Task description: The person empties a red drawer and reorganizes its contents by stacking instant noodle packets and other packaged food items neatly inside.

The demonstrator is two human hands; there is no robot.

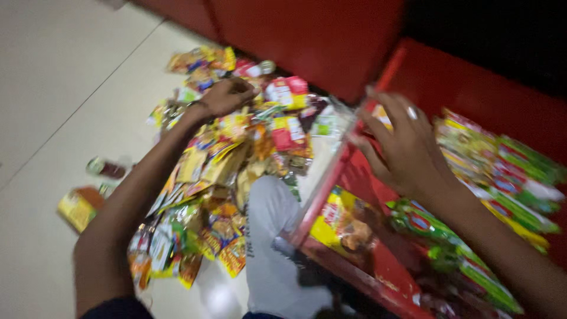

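Only 1 view: head camera, looking steeply down, close over floor (53,88) and red shelf (378,277).

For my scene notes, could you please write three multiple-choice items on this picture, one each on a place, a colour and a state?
1. Where does the pile of snack packets lie?
A. on the pale floor
B. in a sink
C. on a chair

2. What colour is the shelf?
A. blue
B. red
C. white

3. How is the right hand?
A. clenched in a fist
B. out of view
C. fingers spread at the shelf edge

A: tiles show around the pile.
B: its frame is plainly red.
C: the fingers fan out.
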